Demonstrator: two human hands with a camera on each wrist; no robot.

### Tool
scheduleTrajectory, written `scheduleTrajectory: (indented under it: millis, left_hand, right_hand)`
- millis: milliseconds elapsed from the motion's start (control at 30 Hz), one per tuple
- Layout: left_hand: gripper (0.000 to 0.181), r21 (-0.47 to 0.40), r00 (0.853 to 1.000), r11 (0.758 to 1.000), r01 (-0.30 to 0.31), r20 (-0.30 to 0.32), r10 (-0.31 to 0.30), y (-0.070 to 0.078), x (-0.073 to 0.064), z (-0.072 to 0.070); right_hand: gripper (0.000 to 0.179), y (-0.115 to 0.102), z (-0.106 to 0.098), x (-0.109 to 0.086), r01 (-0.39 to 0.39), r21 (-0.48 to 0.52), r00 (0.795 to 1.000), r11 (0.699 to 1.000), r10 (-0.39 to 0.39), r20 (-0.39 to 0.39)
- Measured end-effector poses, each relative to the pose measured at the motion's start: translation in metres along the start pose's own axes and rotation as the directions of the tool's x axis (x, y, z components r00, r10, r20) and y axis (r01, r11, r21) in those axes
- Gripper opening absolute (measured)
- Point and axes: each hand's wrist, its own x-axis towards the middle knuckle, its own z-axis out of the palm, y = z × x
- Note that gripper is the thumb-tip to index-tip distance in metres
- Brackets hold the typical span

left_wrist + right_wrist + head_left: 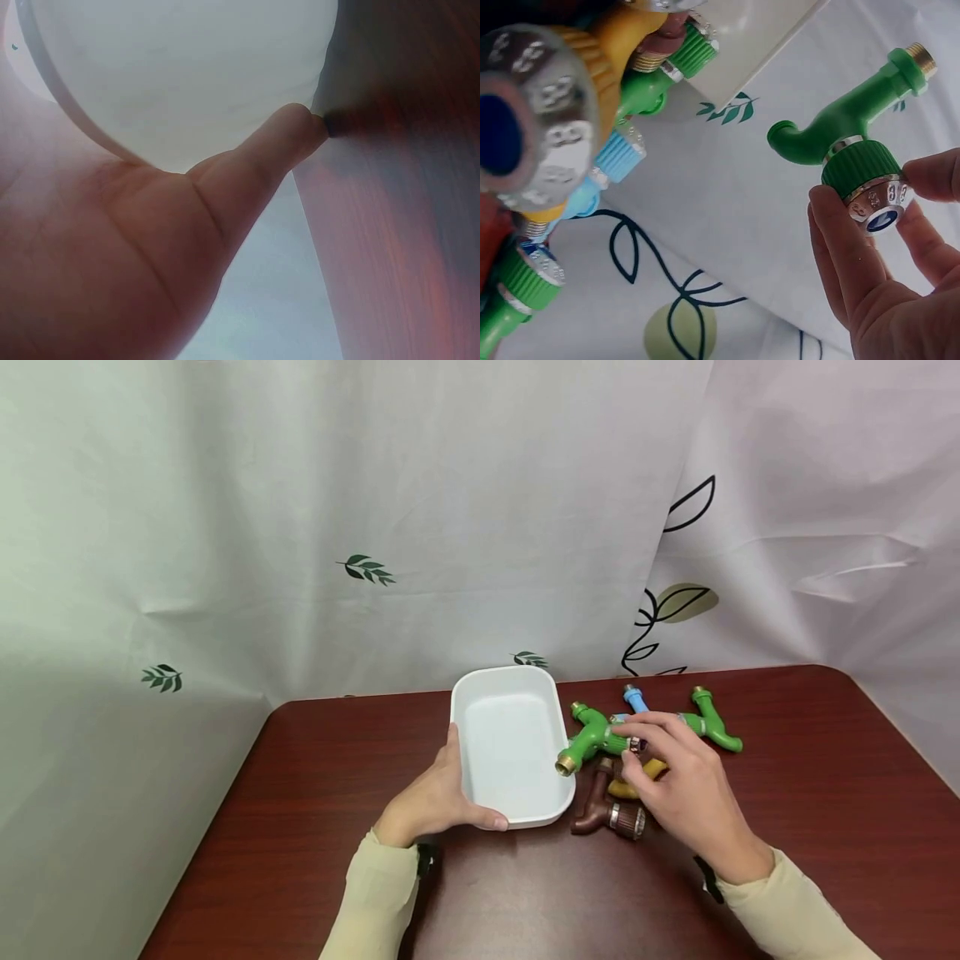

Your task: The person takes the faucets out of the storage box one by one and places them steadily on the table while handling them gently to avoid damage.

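My left hand [435, 789] holds a white rectangular tray [471, 681] at its near-left corner. The fingers lie along its left side and the thumb along the front wall; the left wrist view shows that thumb [259, 154] against the pale wall. Just right of the tray, my right hand [686, 781] pinches a green tap [592, 735] by its ribbed knob. In the right wrist view the fingertips [829, 202] surround the knob's silver cap, and the tap's spout and brass threaded end [921, 58] stick out beyond them, above the other taps.
Below the right hand lie a brown tap [600, 806] and a yellow tap [626, 789], partly covered. Behind it are a light blue tap [636, 699] and another green tap [716, 731]. The dark red table [330, 793] ends at a patterned white curtain [420, 510].
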Motion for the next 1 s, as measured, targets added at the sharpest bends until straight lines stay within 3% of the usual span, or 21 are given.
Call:
scheduleTrajectory:
  millis: [500,700,1000]
  left_hand:
    - [0.160,0.038,0.997,0.996,0.080,0.015,-0.080,0.000,-0.002,0.001]
    - [0.160,0.037,0.997,0.996,0.081,0.015,-0.082,-0.001,-0.002,0.001]
    - [0.159,0.002,1.000,1.000,0.021,0.008,-0.021,-0.001,-0.001,0.000]
  right_hand:
    - [0.032,0.021,-0.019,-0.011,-0.068,-0.007,0.998,0.998,0.068,0.012]
    - [0.040,0.025,-0.028,-0.012,-0.085,-0.023,0.996,0.996,0.085,-0.016]
    - [0.037,0.034,-0.039,-0.016,-0.103,-0.063,0.995,0.993,0.103,-0.006]
